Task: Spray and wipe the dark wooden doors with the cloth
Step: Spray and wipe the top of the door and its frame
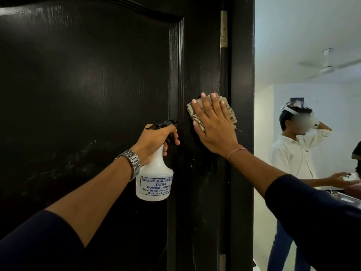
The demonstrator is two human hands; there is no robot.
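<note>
dark blue sleeves point(37, 243) fill the bottom corners, one on each forearm reaching up toward the door point(93, 79). left hand point(156, 139) grips the neck of a white spray bottle point(155, 180), fingers curled round it and the forefinger over the black trigger, with the nozzle point(172, 121) pointing at the raised edge of the door panel. a steel watch point(131, 163) sits on that wrist. the bottle hangs upright, its printed label facing out, just in front of the dark wood.

right hand point(214, 126) lies flat with fingers straight and spread, pressing a beige patterned cloth point(228, 112) against the door's outer upright strip, close to the hinge side. the cloth pokes out above the fingertips and past both sides of the palm. a thin pink thread band point(237, 150) circles the right wrist. the two hands are near each other, not touching, the cloth a little higher than the bottle's trigger.

the door is glossy black-brown with a recessed panel and visible grain; pale smears show on its lower half. a brass hinge point(223, 28) sits high on the edge beside the dark frame point(242, 114).

past the frame, on the right, another person in a white shirt point(289, 153) stands in a pale room, one arm raised to the head, wearing a head strap. a white ceiling fan point(328, 65) hangs above.
</note>
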